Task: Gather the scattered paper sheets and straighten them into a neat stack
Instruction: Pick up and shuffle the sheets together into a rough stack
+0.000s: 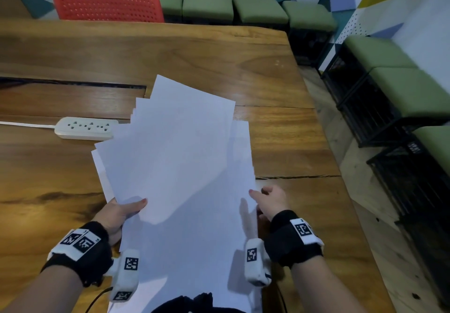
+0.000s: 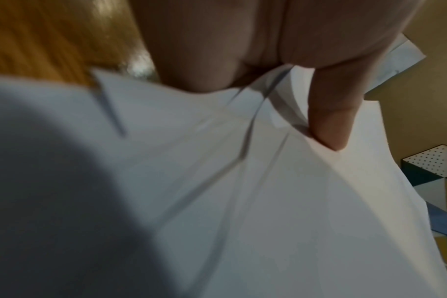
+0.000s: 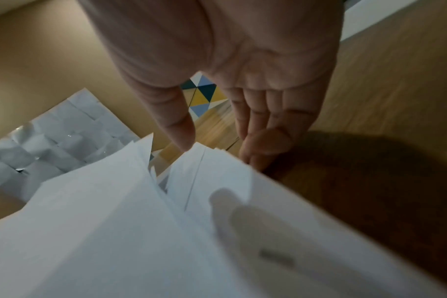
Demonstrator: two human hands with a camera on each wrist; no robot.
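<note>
Several white paper sheets (image 1: 180,157) form a loose, fanned bundle above the wooden table (image 1: 287,132), their corners sticking out at different angles. My left hand (image 1: 119,213) grips the bundle's near left side. In the left wrist view its thumb (image 2: 329,121) presses down on the top sheet (image 2: 268,201); the fingers underneath are hidden. My right hand (image 1: 270,200) is at the bundle's right edge. In the right wrist view its palm (image 3: 255,60) faces the sheets (image 3: 115,221), thumb and fingers spread apart, and the thumb tip (image 3: 184,139) touches the paper's edge.
A white power strip (image 1: 85,128) with its cable lies left of the sheets. A dark slot (image 1: 73,84) runs across the table's far left. A red chair (image 1: 107,1) and green stools (image 1: 260,8) stand behind the table; black crates with green cushions (image 1: 401,98) line the right.
</note>
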